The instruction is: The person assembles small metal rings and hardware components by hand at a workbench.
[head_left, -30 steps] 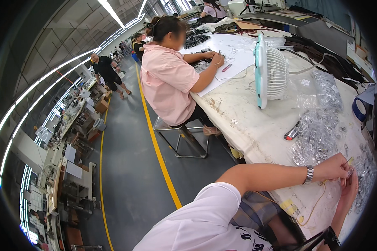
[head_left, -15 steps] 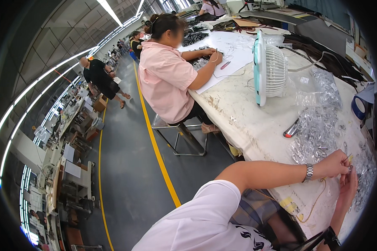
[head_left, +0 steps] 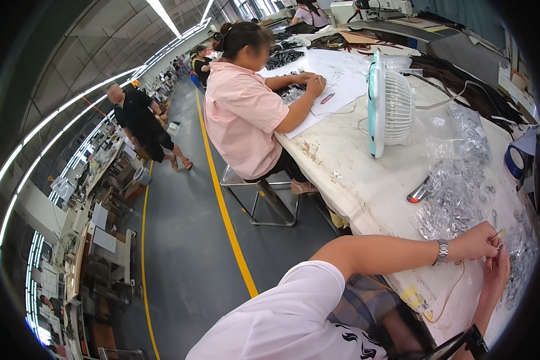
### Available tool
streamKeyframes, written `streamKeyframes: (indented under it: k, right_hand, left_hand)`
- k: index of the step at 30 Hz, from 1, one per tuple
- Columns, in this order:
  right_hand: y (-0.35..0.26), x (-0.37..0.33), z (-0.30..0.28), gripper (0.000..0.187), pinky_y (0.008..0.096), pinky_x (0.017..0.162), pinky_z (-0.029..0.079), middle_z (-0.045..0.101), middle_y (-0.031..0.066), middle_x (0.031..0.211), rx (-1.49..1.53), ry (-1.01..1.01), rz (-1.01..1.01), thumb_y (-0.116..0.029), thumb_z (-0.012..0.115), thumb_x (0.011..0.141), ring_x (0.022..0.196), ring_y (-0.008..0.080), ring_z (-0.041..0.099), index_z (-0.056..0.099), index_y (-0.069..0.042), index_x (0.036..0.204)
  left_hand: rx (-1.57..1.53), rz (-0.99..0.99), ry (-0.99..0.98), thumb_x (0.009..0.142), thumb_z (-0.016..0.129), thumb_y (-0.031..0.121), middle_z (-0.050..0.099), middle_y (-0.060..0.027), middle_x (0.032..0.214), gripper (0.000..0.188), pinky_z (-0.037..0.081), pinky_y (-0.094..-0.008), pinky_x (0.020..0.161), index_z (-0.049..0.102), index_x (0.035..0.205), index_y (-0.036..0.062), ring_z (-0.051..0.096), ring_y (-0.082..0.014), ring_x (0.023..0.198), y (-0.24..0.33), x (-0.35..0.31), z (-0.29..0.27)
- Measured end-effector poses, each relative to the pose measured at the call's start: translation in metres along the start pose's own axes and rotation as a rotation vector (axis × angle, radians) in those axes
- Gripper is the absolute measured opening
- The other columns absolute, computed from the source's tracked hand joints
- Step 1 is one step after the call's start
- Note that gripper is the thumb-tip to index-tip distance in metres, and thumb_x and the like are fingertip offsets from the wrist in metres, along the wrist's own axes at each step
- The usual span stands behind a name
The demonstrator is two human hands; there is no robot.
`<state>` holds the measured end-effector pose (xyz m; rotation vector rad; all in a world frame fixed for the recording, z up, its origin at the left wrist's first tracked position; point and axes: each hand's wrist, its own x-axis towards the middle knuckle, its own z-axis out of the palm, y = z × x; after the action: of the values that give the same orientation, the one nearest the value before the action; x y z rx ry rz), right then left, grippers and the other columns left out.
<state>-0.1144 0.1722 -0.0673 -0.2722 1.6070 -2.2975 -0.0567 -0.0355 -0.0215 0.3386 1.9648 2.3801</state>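
My left hand [head_left: 475,241], with a metal-band watch [head_left: 441,252] at its wrist, meets my right hand [head_left: 495,268] above the near right of the table. Both are closed, fingertips together around a small shiny metal piece [head_left: 500,246]; its exact kind is too small to tell. A yellowish tip pokes up between the fingers. A thin tan cord [head_left: 461,278] hangs from beneath the left hand and loops down across the table edge. Clear plastic bags of small metal hooks [head_left: 456,195] lie just beyond the hands, and loose metal pieces [head_left: 522,264] spread to the right.
A red-and-black cutter [head_left: 418,191] lies left of the bags. Farther back stands a white and turquoise fan [head_left: 390,108]. Blue tape [head_left: 513,161] sits at the right. A co-worker in pink [head_left: 246,114] handles cord across the corner; a person in black [head_left: 141,117] is in the aisle.
The person in black has come nearer along the aisle. My hands stay together at nearly the same spot, with only slight finger movement. The view has shifted a little.
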Motion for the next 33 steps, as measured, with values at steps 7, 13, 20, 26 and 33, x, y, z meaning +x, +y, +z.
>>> streamKeyframes:
  k: [7, 13, 20, 26, 33]
  right_hand:
    - [0.001, 0.002, 0.003, 0.041, 0.0199, 0.081, 0.047, 0.067, -0.0007, 0.114, 0.028, 0.055, 0.008, -0.035, 0.062, 0.104, 0.100, 0.0055, 0.061, 0.064, -0.006, 0.132]
    - [-0.003, 0.000, 0.005, 0.041, 0.0197, 0.082, 0.046, 0.067, -0.0001, 0.117, 0.037, 0.005, 0.018, -0.035, 0.062, 0.104, 0.102, 0.0055, 0.061, 0.063, -0.005, 0.133]
    - [0.005, 0.002, 0.002, 0.038, 0.0212, 0.083, 0.047, 0.068, 0.0013, 0.116, 0.067, 0.028, -0.023, -0.032, 0.060, 0.106, 0.102, 0.0067, 0.062, 0.064, -0.004, 0.131]
    - [0.000, 0.000, -0.004, 0.036, 0.0217, 0.083, 0.048, 0.068, 0.0011, 0.113, 0.059, -0.035, 0.008, -0.032, 0.060, 0.106, 0.100, 0.0069, 0.062, 0.065, -0.005, 0.129]
    - [-0.003, 0.000, 0.004, 0.036, 0.0227, 0.082, 0.050, 0.069, 0.0005, 0.113, 0.049, -0.019, 0.053, -0.036, 0.063, 0.104, 0.099, 0.0078, 0.065, 0.067, -0.006, 0.124]
  left_hand:
    - [-0.008, 0.026, 0.018, 0.086, 0.067, 0.000, 0.069, -0.0085, 0.065, 0.015, 0.044, -0.0225, 0.045, 0.061, 0.073, 0.0009, 0.070, -0.0100, 0.058, -0.004, 0.002, 0.001]
    - [0.014, 0.034, 0.034, 0.085, 0.068, 0.001, 0.069, -0.0080, 0.065, 0.016, 0.045, -0.0229, 0.045, 0.060, 0.072, 0.0013, 0.071, -0.0107, 0.059, -0.009, 0.005, 0.000]
    - [-0.003, 0.005, 0.009, 0.086, 0.067, 0.001, 0.070, -0.0083, 0.065, 0.017, 0.045, -0.0227, 0.045, 0.060, 0.070, 0.0016, 0.070, -0.0110, 0.057, -0.006, 0.003, 0.001]
    - [-0.001, 0.017, 0.016, 0.087, 0.065, 0.002, 0.069, -0.0084, 0.063, 0.018, 0.044, -0.0229, 0.045, 0.060, 0.070, 0.0020, 0.068, -0.0097, 0.055, 0.001, 0.000, 0.003]
    - [0.007, 0.011, 0.030, 0.088, 0.065, 0.003, 0.070, -0.0079, 0.064, 0.019, 0.042, -0.0233, 0.046, 0.060, 0.069, 0.0026, 0.067, -0.0094, 0.056, 0.001, -0.001, 0.002]
